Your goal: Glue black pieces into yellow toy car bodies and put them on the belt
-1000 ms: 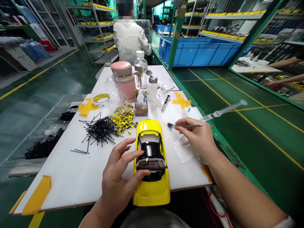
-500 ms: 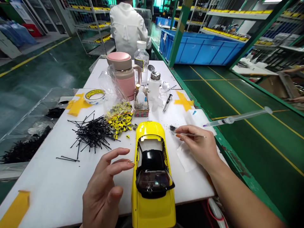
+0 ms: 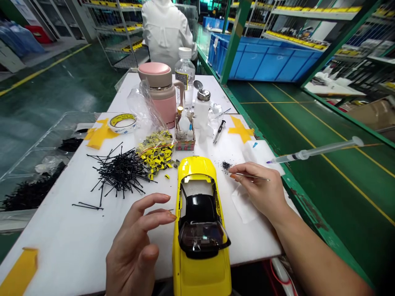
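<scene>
A yellow toy car [image 3: 200,213] with a black interior lies lengthwise on the white table [image 3: 77,234], its near end over the front edge. My left hand [image 3: 135,246] hovers just left of the car, fingers spread and empty. My right hand [image 3: 262,191] rests right of the car, pinching metal tweezers [image 3: 251,176] and also holding a clear syringe [image 3: 314,153] that sticks out to the right. The tweezer tips point at a small heap of tiny black bits [image 3: 226,165].
Black sticks [image 3: 120,170] and yellow-black small parts [image 3: 159,154] lie left of the car. Behind stand a pink flask [image 3: 160,94], a water bottle [image 3: 184,76], a pump dispenser [image 3: 202,109], a tape roll [image 3: 123,122] and a pen [image 3: 217,131]. A person in white [image 3: 166,31] stands at the far end.
My left hand came off the car's roof and drew back to its left side. The car now sits nearer to me. My right hand with the tweezers barely moved.
</scene>
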Motion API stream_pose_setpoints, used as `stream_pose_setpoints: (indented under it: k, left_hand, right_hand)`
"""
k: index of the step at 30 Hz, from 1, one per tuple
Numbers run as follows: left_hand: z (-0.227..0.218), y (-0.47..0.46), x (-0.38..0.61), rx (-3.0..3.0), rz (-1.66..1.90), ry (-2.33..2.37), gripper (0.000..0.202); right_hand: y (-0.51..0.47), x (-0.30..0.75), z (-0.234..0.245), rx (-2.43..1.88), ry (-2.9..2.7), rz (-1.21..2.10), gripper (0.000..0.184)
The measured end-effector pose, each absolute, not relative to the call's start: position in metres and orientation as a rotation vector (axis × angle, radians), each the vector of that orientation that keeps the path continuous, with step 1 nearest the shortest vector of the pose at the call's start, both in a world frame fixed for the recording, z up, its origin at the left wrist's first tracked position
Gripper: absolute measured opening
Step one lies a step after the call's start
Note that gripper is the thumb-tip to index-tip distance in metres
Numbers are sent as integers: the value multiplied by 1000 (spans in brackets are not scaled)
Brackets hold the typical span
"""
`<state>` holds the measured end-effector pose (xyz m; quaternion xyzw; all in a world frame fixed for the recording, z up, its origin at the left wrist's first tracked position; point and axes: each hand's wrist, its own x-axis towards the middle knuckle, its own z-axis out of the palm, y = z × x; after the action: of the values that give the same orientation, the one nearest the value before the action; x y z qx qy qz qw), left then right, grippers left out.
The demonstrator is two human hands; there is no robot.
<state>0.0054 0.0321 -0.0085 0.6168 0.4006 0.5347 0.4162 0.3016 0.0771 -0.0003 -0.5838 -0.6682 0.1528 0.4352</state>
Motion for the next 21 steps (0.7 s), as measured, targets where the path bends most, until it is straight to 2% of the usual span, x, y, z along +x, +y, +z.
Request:
stream_pose_setpoints:
  k: [8,17,21]
  left_hand:
    - [-9,35,7,1577,1374,988,31]
    - [-8,37,11,1600,1430,1009,33]
    - [-6,36,15,1607,1462,1017,32]
  right_hand:
    - [72,300,7,-1481,-1672,332,10]
    - [29,284,63,-1378,-1921,405,13]
    - [13,278,69,-1352,-1987,453,18]
